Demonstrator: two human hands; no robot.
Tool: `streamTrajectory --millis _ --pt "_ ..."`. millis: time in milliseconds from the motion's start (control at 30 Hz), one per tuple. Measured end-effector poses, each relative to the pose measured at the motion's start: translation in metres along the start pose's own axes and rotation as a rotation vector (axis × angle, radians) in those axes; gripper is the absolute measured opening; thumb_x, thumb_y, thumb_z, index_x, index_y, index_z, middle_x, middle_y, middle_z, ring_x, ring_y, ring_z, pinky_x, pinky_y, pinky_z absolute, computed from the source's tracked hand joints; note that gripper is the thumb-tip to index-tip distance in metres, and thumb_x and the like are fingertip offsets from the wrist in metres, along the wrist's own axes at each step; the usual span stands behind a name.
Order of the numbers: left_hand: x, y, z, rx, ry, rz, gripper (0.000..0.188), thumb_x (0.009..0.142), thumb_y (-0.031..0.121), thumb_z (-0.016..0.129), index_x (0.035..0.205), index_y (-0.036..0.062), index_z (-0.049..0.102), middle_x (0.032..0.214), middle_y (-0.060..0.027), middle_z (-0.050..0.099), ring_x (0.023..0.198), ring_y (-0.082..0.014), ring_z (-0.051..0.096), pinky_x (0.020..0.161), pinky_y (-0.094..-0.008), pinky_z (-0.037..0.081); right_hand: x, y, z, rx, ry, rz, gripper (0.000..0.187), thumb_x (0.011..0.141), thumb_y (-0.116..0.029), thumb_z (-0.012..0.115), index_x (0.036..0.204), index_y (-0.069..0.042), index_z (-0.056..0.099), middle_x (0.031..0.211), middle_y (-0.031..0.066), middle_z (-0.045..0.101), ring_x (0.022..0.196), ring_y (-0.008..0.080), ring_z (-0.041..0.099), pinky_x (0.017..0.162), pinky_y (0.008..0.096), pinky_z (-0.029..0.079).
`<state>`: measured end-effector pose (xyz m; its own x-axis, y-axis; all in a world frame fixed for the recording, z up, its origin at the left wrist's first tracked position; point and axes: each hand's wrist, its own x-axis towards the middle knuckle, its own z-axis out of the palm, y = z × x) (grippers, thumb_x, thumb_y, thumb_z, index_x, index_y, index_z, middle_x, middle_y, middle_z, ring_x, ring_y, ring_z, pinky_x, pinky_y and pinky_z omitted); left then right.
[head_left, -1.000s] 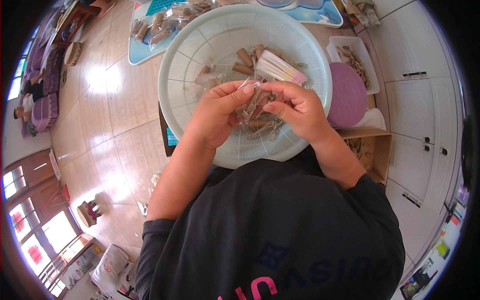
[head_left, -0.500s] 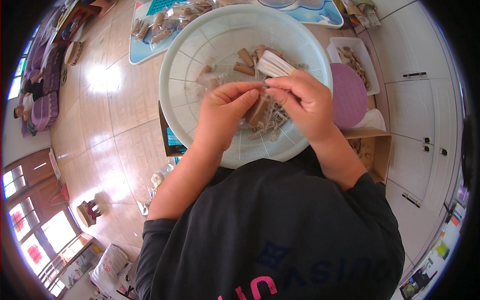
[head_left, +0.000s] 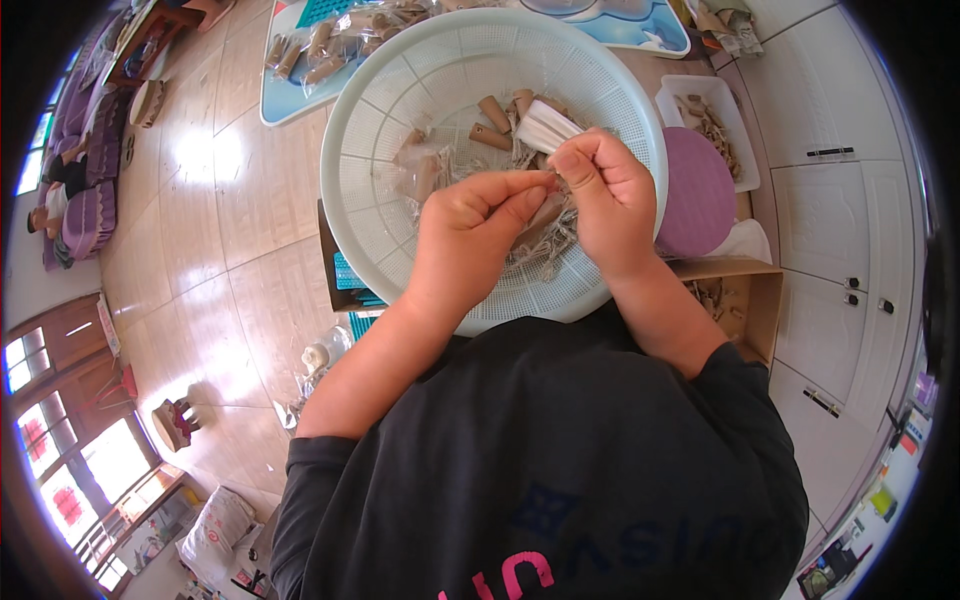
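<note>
A large pale green perforated basket (head_left: 380, 120) sits in front of me, holding brown cylindrical pieces (head_left: 492, 112), clear plastic bags (head_left: 418, 170) and loose tan bits. My left hand (head_left: 470, 235) and my right hand (head_left: 605, 195) meet over the basket's middle, fingertips pinched together on a small clear plastic bag (head_left: 548, 215) that hangs between them. My right hand also grips a stack of white flat bags (head_left: 545, 125) that sticks out above its fingers.
A purple round lid (head_left: 697, 190) and a white tray of tan pieces (head_left: 705, 120) lie right of the basket. A cardboard box (head_left: 735, 300) stands at lower right. A blue mat with bagged pieces (head_left: 320, 45) lies beyond on the tiled floor. White cabinets line the right.
Both hands have risen a little over the basket and drawn closer, the fingertips now pinched together on the small bag. The white bag stack moved with the right hand.
</note>
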<state>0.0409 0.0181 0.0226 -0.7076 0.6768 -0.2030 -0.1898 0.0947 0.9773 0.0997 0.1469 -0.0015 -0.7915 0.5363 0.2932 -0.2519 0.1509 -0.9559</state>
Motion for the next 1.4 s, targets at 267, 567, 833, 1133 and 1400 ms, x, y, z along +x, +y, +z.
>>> streamTrajectory --millis 267,567,833,1133,1400 --pt "-0.004 -0.003 -0.007 -0.128 0.099 -0.055 0.014 0.087 0.007 0.054 0.096 -0.0023 0.060 0.091 -0.0079 0.065 0.077 -0.0082 0.058 0.067 -0.0190 0.046 0.025 0.000 -0.032 0.475 0.347 0.299 0.014 0.091 -0.018 0.050 0.087 -0.005 0.055 0.073 0.0001 0.050 0.048 0.0029 0.031 0.044 0.0184 0.025" --pt "-0.003 0.000 -0.015 -0.187 0.115 -0.005 0.010 0.086 0.003 0.052 0.094 -0.0026 0.050 0.091 -0.0118 0.064 0.078 -0.0096 0.059 0.068 -0.0204 0.048 -0.007 -0.001 -0.018 0.247 -0.174 0.490 0.017 0.086 -0.015 0.058 0.093 0.000 0.060 0.074 -0.0019 0.058 0.062 0.0015 0.047 0.056 0.0159 0.038" --pt "-0.004 0.002 -0.011 -0.156 0.138 0.025 0.008 0.088 0.005 0.051 0.094 -0.0004 0.052 0.091 -0.0128 0.065 0.073 -0.0104 0.060 0.064 -0.0221 0.048 -0.008 0.003 -0.015 0.192 -0.200 0.436 0.011 0.083 -0.008 0.059 0.089 0.001 0.061 0.079 -0.0001 0.060 0.071 0.0033 0.053 0.063 0.0171 0.043" --pt "0.000 -0.010 -0.025 -0.398 0.124 -0.117 0.010 0.086 0.000 0.047 0.086 0.0000 0.057 0.081 -0.0052 0.061 0.067 -0.0074 0.055 0.062 -0.0215 0.047 -0.012 0.005 -0.011 0.435 -0.129 0.475 0.011 0.085 -0.008 0.057 0.091 0.001 0.060 0.081 0.0015 0.061 0.070 0.0041 0.053 0.065 0.0173 0.043" --pt "-0.006 -0.009 -0.024 -0.142 0.089 0.106 0.013 0.086 -0.004 0.044 0.087 -0.0014 0.057 0.092 -0.0118 0.063 0.077 -0.0130 0.059 0.071 -0.0240 0.049 -0.005 -0.010 -0.007 0.532 -0.229 0.613 0.015 0.085 -0.014 0.059 0.088 0.001 0.060 0.071 -0.0029 0.057 0.063 0.0013 0.047 0.055 0.0163 0.038"
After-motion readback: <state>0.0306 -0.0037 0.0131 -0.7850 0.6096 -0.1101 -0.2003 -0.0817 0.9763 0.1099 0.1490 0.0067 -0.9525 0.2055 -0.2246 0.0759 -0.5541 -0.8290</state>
